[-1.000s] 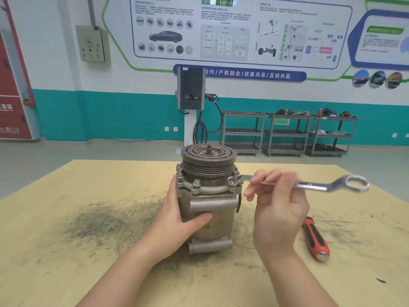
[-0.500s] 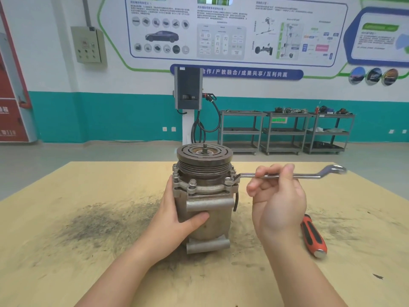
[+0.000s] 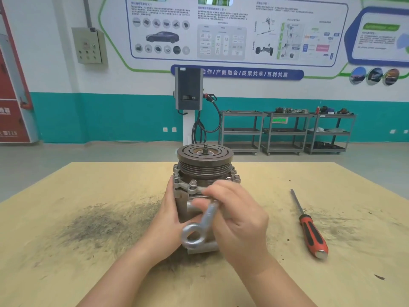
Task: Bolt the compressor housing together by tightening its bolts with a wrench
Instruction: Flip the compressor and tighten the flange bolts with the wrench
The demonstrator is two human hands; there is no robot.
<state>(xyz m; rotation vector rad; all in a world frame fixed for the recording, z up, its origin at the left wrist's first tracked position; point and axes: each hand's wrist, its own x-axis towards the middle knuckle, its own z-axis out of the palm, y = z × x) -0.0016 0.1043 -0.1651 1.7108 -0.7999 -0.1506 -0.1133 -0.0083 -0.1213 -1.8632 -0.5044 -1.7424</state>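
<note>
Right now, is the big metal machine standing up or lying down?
Standing up. The compressor sits on its end on the table, its round pulley facing the ceiling, while the left hand steadies its side.

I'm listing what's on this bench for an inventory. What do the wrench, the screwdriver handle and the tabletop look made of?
Wrench: bright silvery metal, probably plated steel, with a satin sheen.
Screwdriver handle: red with black inlays, likely plastic and rubber, matte.
Table: pale yellowish wood-look board, unfinished-looking, smudged with dark grime.
</note>
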